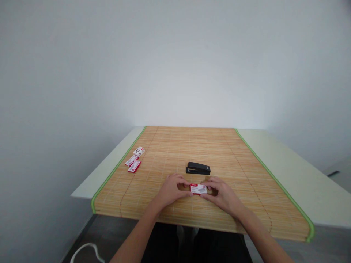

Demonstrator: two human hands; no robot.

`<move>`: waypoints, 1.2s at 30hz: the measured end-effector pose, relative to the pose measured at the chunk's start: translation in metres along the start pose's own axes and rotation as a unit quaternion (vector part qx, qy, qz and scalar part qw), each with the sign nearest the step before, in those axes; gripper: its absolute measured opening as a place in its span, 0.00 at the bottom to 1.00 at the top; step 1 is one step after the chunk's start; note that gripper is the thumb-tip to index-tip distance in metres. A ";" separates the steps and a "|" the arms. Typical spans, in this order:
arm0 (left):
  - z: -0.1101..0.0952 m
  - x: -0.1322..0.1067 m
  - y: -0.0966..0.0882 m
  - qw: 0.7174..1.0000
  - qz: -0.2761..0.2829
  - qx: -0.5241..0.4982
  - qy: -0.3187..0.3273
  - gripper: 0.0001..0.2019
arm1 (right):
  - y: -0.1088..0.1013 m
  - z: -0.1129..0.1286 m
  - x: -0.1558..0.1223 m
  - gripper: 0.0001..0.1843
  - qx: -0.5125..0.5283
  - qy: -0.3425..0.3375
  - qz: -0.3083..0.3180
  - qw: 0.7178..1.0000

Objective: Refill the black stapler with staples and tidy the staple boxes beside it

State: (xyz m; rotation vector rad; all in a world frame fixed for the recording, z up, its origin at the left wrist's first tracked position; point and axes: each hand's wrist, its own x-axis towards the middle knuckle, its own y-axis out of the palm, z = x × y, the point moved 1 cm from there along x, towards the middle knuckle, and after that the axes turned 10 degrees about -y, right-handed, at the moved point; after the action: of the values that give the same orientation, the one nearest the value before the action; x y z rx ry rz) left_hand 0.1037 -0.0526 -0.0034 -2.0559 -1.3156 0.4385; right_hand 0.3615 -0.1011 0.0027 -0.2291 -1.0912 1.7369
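A small red and white staple box (pixel 198 189) lies on the bamboo mat (pixel 170 146) near its front edge. My left hand (pixel 171 189) pinches the box's left end with curled fingers. My right hand (pixel 221 193) grips its right end the same way. A black stapler (pixel 198 168) lies flat on the mat just beyond the box, apart from both hands.
Three more small red and white staple boxes (pixel 135 160) lie near the mat's left green edge. The mat covers a pale table (pixel 296 171) set against a white wall. A white cable (pixel 85 252) lies on the floor at lower left.
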 end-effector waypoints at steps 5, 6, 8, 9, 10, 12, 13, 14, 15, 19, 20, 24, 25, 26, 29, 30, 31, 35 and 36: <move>-0.005 -0.001 -0.001 1.000 0.002 -0.002 0.002 0.18 | 0.005 0.006 -0.001 0.14 -0.020 0.000 -0.023 1.000; -0.006 -0.001 -0.002 1.000 0.002 -0.005 0.002 0.19 | 0.005 0.008 -0.001 0.14 -0.028 0.000 -0.023 0.999; -0.008 -0.003 -0.003 1.000 -0.004 -0.015 0.001 0.20 | 0.006 0.010 0.002 0.15 -0.040 -0.001 -0.028 0.999; -0.009 -0.003 -0.003 1.000 -0.010 -0.023 -0.001 0.21 | 0.005 0.009 0.005 0.16 -0.046 -0.001 -0.044 0.998; -0.009 -0.003 -0.003 0.999 -0.016 -0.031 -0.002 0.21 | 0.004 0.006 0.008 0.16 -0.053 0.001 -0.071 0.996; -0.008 -0.003 -0.003 0.999 -0.025 -0.044 -0.005 0.21 | -0.001 -0.005 0.016 0.20 -0.070 0.009 -0.142 0.987; -0.007 -0.003 -0.003 0.998 -0.028 -0.048 -0.006 0.20 | -0.003 -0.012 0.021 0.23 -0.076 0.012 -0.170 0.982; -0.007 -0.003 -0.003 0.998 -0.030 -0.049 -0.008 0.20 | -0.005 -0.019 0.026 0.27 -0.075 0.011 -0.180 0.981; -0.006 -0.003 -0.003 0.998 -0.032 -0.049 -0.011 0.19 | -0.007 -0.027 0.030 0.29 -0.064 0.008 -0.173 0.983; -0.006 -0.003 -0.002 0.998 -0.035 -0.043 -0.014 0.18 | -0.007 -0.041 0.038 0.22 -0.006 0.002 -0.121 0.993; -0.007 -0.003 -0.002 0.998 -0.035 -0.043 -0.014 0.18 | -0.006 -0.039 0.037 0.20 -0.002 0.006 -0.123 0.992; -0.009 -0.003 -0.003 0.999 -0.035 -0.037 -0.014 0.19 | 0.003 -0.018 0.021 0.20 -0.033 0.059 -0.166 0.984; -0.009 -0.004 -0.004 0.999 -0.034 -0.033 -0.014 0.19 | 0.006 -0.011 0.015 0.22 -0.048 0.083 -0.180 0.979; -0.009 -0.004 -0.004 0.999 -0.032 -0.028 -0.014 0.20 | 0.010 -0.004 0.009 0.24 -0.063 0.112 -0.195 0.972; -0.010 -0.006 -0.005 1.000 -0.026 -0.011 -0.011 0.26 | 0.021 0.015 -0.009 0.34 -0.082 0.197 -0.206 0.955; -0.011 -0.007 -0.006 1.000 -0.027 -0.005 -0.010 0.30 | 0.024 0.019 -0.014 0.38 -0.084 0.221 -0.204 0.950; -0.012 -0.008 -0.006 1.000 -0.028 0.003 -0.007 0.34 | 0.026 0.023 -0.018 0.41 -0.085 0.239 -0.200 0.946; -0.018 -0.011 -0.003 0.999 -0.008 0.035 0.018 0.46 | 0.027 0.028 -0.026 0.46 -0.068 0.254 -0.198 0.944; -0.020 -0.011 -0.002 0.999 -0.002 0.039 0.024 0.47 | 0.026 0.027 -0.027 0.47 -0.059 0.247 -0.198 0.947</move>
State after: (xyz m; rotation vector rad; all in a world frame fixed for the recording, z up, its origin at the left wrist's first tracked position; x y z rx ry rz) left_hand 0.1091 -0.0690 0.0113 -1.9876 -1.2549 0.4300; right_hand 0.3407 -0.1397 -0.0101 -0.4597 -0.8010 1.1682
